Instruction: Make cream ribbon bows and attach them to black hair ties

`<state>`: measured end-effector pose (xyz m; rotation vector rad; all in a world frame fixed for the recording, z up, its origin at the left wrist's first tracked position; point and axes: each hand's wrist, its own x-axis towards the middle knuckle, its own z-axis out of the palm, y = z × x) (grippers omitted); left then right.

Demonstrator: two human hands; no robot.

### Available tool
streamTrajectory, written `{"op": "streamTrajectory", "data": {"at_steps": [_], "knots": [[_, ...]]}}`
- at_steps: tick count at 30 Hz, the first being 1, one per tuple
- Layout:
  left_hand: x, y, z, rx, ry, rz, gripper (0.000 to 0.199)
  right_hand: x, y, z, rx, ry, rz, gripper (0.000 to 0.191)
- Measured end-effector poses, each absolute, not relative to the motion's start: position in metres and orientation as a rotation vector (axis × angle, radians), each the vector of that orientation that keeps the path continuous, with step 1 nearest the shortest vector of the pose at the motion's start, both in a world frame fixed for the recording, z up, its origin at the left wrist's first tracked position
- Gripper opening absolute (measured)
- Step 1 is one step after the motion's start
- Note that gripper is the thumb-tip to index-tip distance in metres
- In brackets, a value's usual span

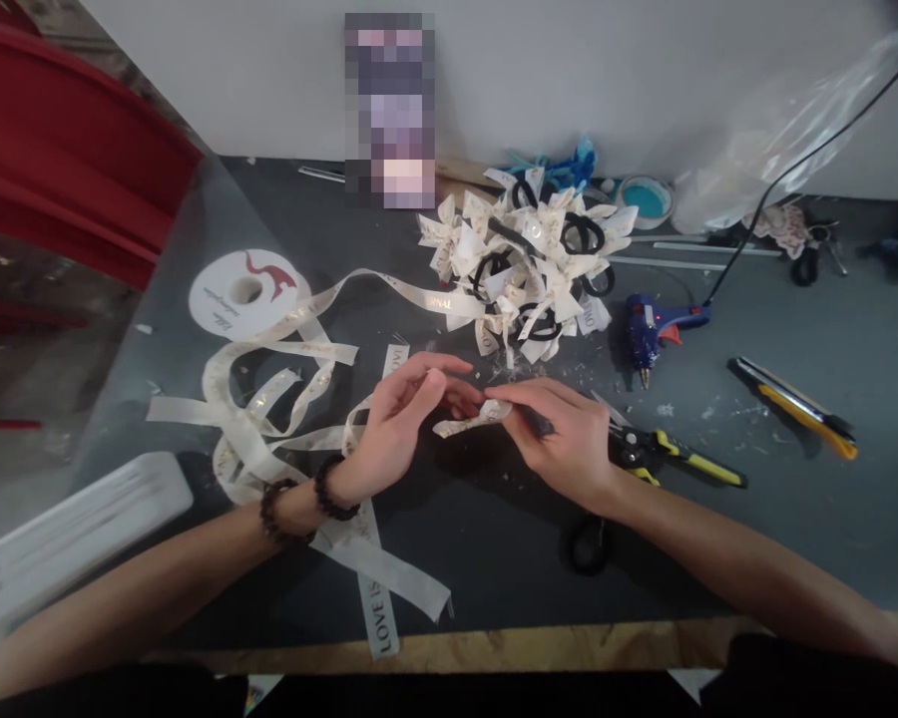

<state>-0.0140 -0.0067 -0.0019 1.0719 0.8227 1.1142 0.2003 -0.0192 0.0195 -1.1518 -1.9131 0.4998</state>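
My right hand [561, 434] pinches a short folded piece of cream printed ribbon [468, 423] between thumb and fingers; one end of it sticks out to the left. Close beside it is my left hand [404, 414], its fingers apart and slightly curved, with nothing visible in its grasp. Beyond both hands lies a pile of cream ribbon bows [535, 234] with black hair ties among them. Long loose ribbon [258, 449] lies in loops around and under my left wrist. A white ribbon spool [214, 294] stands behind those loops.
A blue glue gun [663, 324] with a black cord lies right of the bows. Yellow-black pliers [692, 464] and a yellow utility knife [800, 409] lie to the right. A black hair tie [590, 544] sits near my right forearm. A white case [82, 534] is at left.
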Motion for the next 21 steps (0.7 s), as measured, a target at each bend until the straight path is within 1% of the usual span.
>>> {"op": "streamTrajectory", "data": {"at_steps": [3,7,9,18,21], "knots": [[-0.0136,-0.0017,-0.0006,1.14,0.881,1.058,0.018,0.2009,-0.0194,0.019,-1.15,-1.917,0.451,0.027],[-0.0151,-0.0002,0.0028,1.355,0.953,0.969,0.015,0.2018,-0.0198,0.0189,-1.192,-1.913,0.424,0.013],[-0.0158,-0.0012,0.0034,1.4,0.964,0.927,0.014,0.2019,-0.0196,0.019,-1.195,-1.91,0.421,0.009],[-0.0164,-0.0038,0.0052,1.389,0.97,0.847,0.022,0.2016,-0.0173,0.0181,-1.083,-1.963,0.458,0.011],[-0.017,-0.0026,0.0051,1.38,0.951,0.79,0.022,0.2031,-0.0159,0.0166,-1.058,-1.953,0.563,0.009]]}}
